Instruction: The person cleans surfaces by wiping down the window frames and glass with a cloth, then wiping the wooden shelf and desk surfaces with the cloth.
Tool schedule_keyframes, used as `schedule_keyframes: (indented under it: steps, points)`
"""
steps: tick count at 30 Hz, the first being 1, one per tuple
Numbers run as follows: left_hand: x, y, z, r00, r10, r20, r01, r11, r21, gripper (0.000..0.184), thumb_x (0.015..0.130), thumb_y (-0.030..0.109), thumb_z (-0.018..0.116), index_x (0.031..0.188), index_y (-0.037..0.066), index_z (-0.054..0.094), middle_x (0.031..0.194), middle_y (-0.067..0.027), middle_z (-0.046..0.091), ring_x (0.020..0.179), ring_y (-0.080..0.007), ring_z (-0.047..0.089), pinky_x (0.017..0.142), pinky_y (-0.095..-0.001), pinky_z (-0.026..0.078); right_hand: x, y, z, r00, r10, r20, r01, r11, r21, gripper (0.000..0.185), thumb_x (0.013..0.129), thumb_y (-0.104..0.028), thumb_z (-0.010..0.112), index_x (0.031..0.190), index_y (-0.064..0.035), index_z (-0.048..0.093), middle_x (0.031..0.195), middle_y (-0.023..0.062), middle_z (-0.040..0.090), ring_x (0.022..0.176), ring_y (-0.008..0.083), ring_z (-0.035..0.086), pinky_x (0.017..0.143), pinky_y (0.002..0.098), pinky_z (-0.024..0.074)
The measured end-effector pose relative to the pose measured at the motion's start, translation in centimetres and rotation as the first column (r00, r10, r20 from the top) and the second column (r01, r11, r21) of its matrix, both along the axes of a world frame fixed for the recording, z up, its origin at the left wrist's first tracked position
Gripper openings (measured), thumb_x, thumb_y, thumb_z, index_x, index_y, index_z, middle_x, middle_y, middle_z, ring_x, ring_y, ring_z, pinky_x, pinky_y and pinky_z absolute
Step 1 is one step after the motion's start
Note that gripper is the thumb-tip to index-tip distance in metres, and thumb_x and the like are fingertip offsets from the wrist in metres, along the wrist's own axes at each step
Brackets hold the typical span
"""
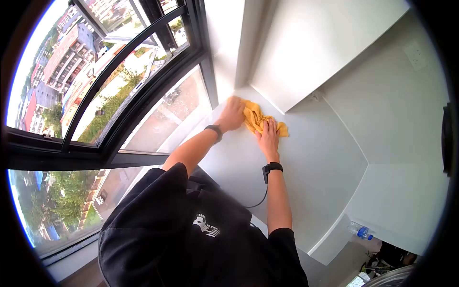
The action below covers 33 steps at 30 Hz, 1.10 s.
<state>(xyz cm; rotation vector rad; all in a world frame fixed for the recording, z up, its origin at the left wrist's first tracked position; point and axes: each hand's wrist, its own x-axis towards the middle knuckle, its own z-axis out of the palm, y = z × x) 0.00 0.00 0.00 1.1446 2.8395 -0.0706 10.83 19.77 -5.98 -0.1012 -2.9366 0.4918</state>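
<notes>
A bunched yellow cloth (254,115) lies on the white surface (311,158), near the inner corner by the window. My left hand (233,115) is at the cloth's left edge, closed on it, its fingertips blurred. On the cloth's right part is my right hand (269,141), with its fingers bent over the folds and pressing them down. Both wrists wear dark bands. A thin dark cord hangs from the right wristband (272,167) toward my body.
A white cabinet-like box (306,52) overhangs the surface just beyond the cloth. Black-framed windows (138,100) run along the left. At lower right, a plastic bottle with a blue cap (359,231) lies near dark clutter. A wall socket (415,55) is at upper right.
</notes>
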Motion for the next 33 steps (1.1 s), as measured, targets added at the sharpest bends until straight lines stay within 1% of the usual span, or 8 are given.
schedule_keyframes:
  steps: [3, 8, 15, 16, 19, 22, 29, 33]
  points:
    - [4.8, -1.3, -5.7, 0.979, 0.198, -0.043, -0.169, 0.917, 0.362, 0.058, 0.095, 0.031, 0.060, 0.143, -0.002, 0.050, 0.153, -0.0249, 0.039, 0.144, -0.0480, 0.029, 0.119, -0.0575, 0.027, 2.0, 0.1, 0.7, 0.995, 0.097, 0.019, -0.097, 0.995, 0.000, 0.062, 0.091, -0.033, 0.071, 0.142, -0.0041, 0.049, 0.154, 0.0225, 0.041, 0.148, 0.0395, 0.031, 0.113, 0.0647, 0.0313]
    - [12.9, -4.4, -5.2, 0.947, 0.314, -0.066, -0.283, 0.915, 0.288, 0.058, 0.099, 0.037, 0.057, 0.142, -0.001, 0.051, 0.153, -0.0249, 0.040, 0.146, -0.0451, 0.028, 0.119, -0.0501, 0.031, 4.1, -1.0, 1.1, 0.979, 0.204, 0.022, -0.203, 0.979, -0.012, 0.063, 0.091, -0.032, 0.071, 0.143, -0.0038, 0.047, 0.155, 0.0220, 0.040, 0.148, 0.0389, 0.031, 0.114, 0.0629, 0.0318]
    - [20.9, -4.4, -5.6, 0.931, 0.361, -0.048, -0.335, 0.901, 0.278, 0.043, 0.090, 0.016, 0.057, 0.128, -0.006, 0.059, 0.146, -0.0232, 0.047, 0.144, -0.0429, 0.033, 0.118, -0.0436, 0.034, 6.3, -3.2, 1.4, 0.939, 0.345, -0.010, -0.345, 0.939, -0.006, 0.061, 0.089, -0.020, 0.072, 0.141, -0.0009, 0.046, 0.153, 0.0239, 0.041, 0.146, 0.0417, 0.031, 0.115, 0.0618, 0.0311]
    - [21.3, -4.1, -5.4, 0.919, 0.377, -0.116, -0.298, 0.858, 0.418, 0.030, 0.086, 0.006, 0.061, 0.113, -0.007, 0.060, 0.139, -0.0215, 0.048, 0.137, -0.0414, 0.040, 0.102, -0.0428, 0.052, 6.3, -3.6, 1.5, 0.931, 0.364, -0.025, -0.364, 0.931, -0.007, 0.059, 0.089, -0.018, 0.071, 0.140, -0.0003, 0.047, 0.153, 0.0246, 0.041, 0.146, 0.0423, 0.032, 0.115, 0.0610, 0.0311]
    - [21.8, -4.5, -4.8, 0.932, 0.346, -0.112, -0.298, 0.903, 0.309, 0.025, 0.085, 0.007, 0.061, 0.108, -0.004, 0.064, 0.131, -0.0177, 0.052, 0.136, -0.0382, 0.041, 0.102, -0.0403, 0.051, 5.9, -4.7, 0.0, 0.905, 0.410, -0.112, -0.414, 0.910, -0.014, 0.054, 0.087, -0.008, 0.068, 0.135, 0.0014, 0.047, 0.151, 0.0265, 0.041, 0.143, 0.0445, 0.034, 0.116, 0.0577, 0.0324]
    - [21.9, -5.8, -4.5, 0.966, 0.257, 0.020, -0.235, 0.844, 0.483, 0.021, 0.083, 0.009, 0.060, 0.100, 0.004, 0.071, 0.115, -0.0121, 0.062, 0.124, -0.0359, 0.046, 0.106, -0.0410, 0.042, 5.2, -6.3, 1.0, 0.881, 0.465, -0.087, -0.469, 0.882, -0.038, 0.049, 0.085, -0.002, 0.065, 0.132, 0.0010, 0.049, 0.145, 0.0279, 0.047, 0.140, 0.0456, 0.038, 0.116, 0.0535, 0.0335]
    - [22.3, -14.4, -1.7, 0.897, 0.154, 0.414, -0.344, 0.832, 0.436, 0.026, 0.095, 0.022, 0.058, 0.089, -0.002, 0.068, 0.093, -0.0213, 0.067, 0.095, -0.0396, 0.064, 0.083, -0.0463, 0.050, 6.1, -13.3, 1.9, 0.820, 0.564, -0.099, -0.558, 0.749, -0.357, 0.047, 0.082, -0.007, 0.072, 0.126, 0.0005, 0.058, 0.125, 0.0246, 0.063, 0.119, 0.0427, 0.058, 0.103, 0.0476, 0.0464]
    - [29.4, -22.9, 11.1, 0.723, 0.305, 0.620, -0.617, 0.689, 0.380, 0.036, 0.100, 0.032, 0.055, 0.098, -0.002, 0.067, 0.099, -0.0254, 0.069, 0.094, -0.0426, 0.066, 0.083, -0.0499, 0.051, 9.8, -22.3, 8.0, 0.778, 0.627, -0.030, -0.569, 0.684, -0.456, 0.050, 0.082, -0.012, 0.076, 0.128, -0.0038, 0.061, 0.118, 0.0221, 0.068, 0.110, 0.0413, 0.064, 0.096, 0.0454, 0.0510]
